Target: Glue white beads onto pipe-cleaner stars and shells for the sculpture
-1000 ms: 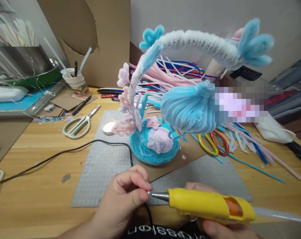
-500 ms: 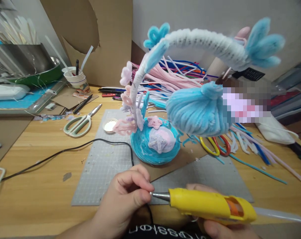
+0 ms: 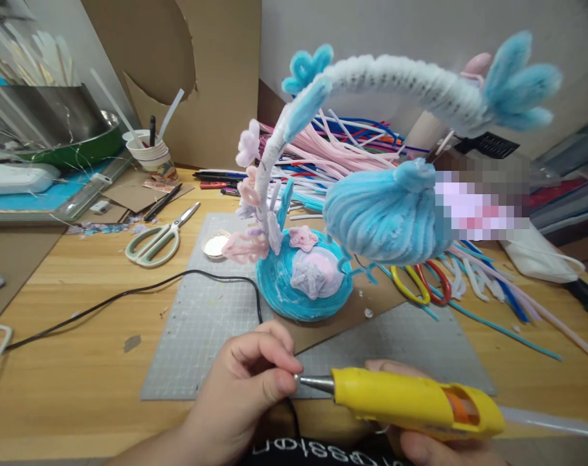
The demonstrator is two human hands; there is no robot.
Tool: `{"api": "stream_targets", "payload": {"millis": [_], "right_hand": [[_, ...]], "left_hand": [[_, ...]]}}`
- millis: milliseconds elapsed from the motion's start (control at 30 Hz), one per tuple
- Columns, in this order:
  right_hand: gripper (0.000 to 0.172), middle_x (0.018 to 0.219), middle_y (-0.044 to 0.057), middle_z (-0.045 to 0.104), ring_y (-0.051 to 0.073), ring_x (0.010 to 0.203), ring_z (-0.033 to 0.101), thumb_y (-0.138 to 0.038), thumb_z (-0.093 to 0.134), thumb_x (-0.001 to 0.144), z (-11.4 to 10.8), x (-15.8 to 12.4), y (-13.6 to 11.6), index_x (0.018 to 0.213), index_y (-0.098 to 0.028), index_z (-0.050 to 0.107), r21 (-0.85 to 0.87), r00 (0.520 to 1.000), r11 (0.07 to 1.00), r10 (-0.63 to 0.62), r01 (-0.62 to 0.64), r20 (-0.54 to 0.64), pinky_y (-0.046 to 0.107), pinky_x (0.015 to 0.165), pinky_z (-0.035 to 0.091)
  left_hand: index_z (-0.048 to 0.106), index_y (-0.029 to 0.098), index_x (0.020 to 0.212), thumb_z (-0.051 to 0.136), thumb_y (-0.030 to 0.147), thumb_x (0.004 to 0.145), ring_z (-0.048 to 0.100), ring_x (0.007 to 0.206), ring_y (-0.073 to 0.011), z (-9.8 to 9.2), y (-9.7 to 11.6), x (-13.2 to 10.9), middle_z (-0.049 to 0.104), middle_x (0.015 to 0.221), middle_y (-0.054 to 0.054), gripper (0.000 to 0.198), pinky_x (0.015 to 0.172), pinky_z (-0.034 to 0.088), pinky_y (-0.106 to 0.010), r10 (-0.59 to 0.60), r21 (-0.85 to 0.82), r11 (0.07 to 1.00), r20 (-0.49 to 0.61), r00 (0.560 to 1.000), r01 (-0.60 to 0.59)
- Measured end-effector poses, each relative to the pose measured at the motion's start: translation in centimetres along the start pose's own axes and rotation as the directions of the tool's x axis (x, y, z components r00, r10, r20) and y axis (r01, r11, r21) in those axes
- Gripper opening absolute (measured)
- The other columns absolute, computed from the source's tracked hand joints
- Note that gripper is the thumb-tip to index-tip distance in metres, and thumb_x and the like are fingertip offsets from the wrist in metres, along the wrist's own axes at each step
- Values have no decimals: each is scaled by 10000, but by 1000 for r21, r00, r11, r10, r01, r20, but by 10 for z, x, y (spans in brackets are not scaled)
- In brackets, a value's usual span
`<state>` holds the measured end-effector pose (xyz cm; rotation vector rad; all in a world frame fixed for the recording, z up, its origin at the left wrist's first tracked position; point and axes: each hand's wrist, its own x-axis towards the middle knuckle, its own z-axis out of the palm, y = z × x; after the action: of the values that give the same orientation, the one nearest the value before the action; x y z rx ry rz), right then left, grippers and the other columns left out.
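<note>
Hold yellow glue gun (image 3: 410, 401) level at 5 o'clock, right hand (image 3: 440, 450) wrapped under its grip; rest nozzle (image 3: 316, 382) lightly against left hand (image 3: 245, 388) at 9 o'clock, thumb and forefinger pinched narrow, contents too small to tell; mind hot metal, with blue ornament (image 3: 304, 285) at 12 o'clock on cutting mat (image 3: 201, 336)

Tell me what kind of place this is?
It looks like a craft table, maybe at home or in a small workshop. A big heap of coloured pipe cleaners lies at the back, scissors sit beside a cutting mat, and a yellow glue gun is being held.
</note>
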<state>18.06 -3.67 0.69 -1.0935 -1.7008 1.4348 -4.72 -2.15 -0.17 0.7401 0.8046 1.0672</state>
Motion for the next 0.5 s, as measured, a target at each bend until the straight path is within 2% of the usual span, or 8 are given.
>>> {"api": "stream_targets", "payload": {"millis": [100,267,367,500], "right_hand": [[426,665,25,612,213,581,577,-696,539,764,1,-1,-1,696,-296,669,-38,997,997,61,-63,-36,322,565,518],[414,619,14,569,186,522,551,-663,525,795,1,3,0,698,-284,660,-29,999,999,-46,46,-28,289,490,485],[394,618,10,570,187,523,554,-652,550,788,1,6,-4,713,-285,670,-36,998,998,-56,55,-42,285,489,484],[323,610,4,568,183,515,548,-592,567,806,1,7,-6,759,-294,681,-39,989,989,-144,143,-22,272,479,467]], "left_hand": [[761,289,688,813,361,663,437,632,-89,-1,0,0,507,713,28,93,600,335,-220,4,-1,1000,5,1000,-4],[761,286,685,812,348,668,443,635,-88,-1,0,-1,506,713,28,83,598,336,-216,5,-4,1000,10,1000,-5],[761,281,685,810,342,672,443,631,-86,0,0,0,507,709,26,79,594,335,-214,26,-5,1000,20,999,-26],[761,285,694,807,333,681,448,639,-80,-1,-2,-1,505,709,31,68,598,335,-207,49,7,999,25,998,-49]]}}
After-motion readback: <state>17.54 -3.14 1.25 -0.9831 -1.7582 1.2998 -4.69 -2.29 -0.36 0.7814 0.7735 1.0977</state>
